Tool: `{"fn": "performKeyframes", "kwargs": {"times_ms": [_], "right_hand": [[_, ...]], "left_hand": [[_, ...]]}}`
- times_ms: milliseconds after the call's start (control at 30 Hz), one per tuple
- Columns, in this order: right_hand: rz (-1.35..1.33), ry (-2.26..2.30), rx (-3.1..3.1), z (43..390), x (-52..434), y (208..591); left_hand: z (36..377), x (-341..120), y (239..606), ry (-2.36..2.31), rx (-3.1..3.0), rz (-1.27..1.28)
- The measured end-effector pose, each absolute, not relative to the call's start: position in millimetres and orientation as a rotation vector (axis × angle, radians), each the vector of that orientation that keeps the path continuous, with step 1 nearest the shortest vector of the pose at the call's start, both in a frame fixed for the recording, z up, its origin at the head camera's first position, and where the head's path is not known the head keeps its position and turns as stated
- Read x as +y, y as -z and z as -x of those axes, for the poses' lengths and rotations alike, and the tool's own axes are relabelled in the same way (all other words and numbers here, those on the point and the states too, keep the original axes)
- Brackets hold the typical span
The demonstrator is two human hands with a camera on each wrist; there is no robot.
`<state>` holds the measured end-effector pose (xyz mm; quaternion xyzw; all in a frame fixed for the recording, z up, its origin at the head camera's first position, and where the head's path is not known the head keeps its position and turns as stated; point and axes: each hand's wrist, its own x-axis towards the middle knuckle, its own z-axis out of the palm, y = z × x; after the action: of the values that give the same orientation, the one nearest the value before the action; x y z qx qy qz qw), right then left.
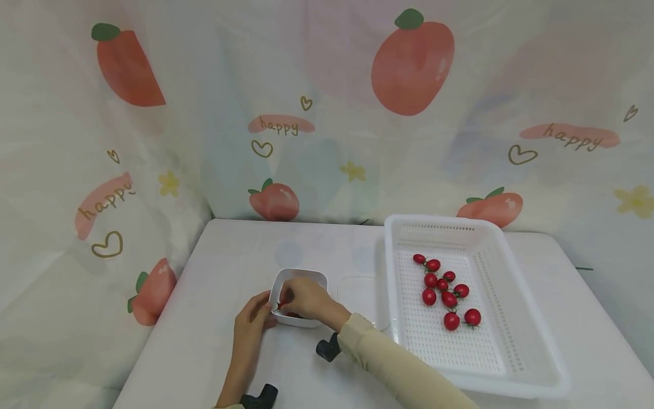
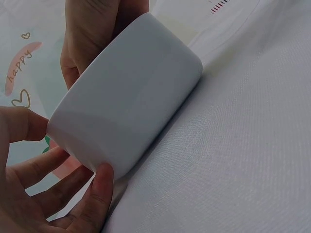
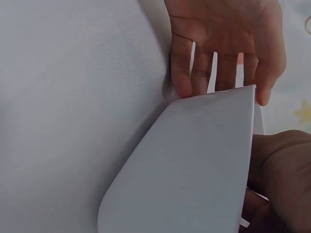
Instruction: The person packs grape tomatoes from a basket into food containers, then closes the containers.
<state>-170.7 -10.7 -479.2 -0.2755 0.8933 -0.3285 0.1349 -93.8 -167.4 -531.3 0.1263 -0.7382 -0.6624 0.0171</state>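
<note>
Two hands work at a small white square bowl (image 1: 298, 295) on the white cloth-covered surface (image 1: 214, 341).

From the left, the left hand (image 1: 254, 321) steadies the bowl's near wall with straight fingers, while the right hand (image 1: 301, 296) reaches over the rim, apparently pinching a red cherry tomato (image 1: 280, 305); the grip is hard to make out. The step looks like loading the bowl, calling next for a release inside. Further right, more red tomatoes (image 1: 445, 291) lie in a white perforated plastic basket (image 1: 516, 318). The bowl's contents are mostly hidden.

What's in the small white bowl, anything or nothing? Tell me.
Not empty: red tomatoes show inside the bowl, under the right hand. How many cannot be told; that hand covers most of the inside.
</note>
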Motion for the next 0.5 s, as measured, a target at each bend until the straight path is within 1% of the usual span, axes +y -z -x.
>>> {"fn": "performKeyframes", "kwargs": {"times_ms": [500], "right_hand": [[0.783,1.068,2.537,172,-5,466]], "left_hand": [[92,-166,529,2.062,-2.297,-0.378]]}}
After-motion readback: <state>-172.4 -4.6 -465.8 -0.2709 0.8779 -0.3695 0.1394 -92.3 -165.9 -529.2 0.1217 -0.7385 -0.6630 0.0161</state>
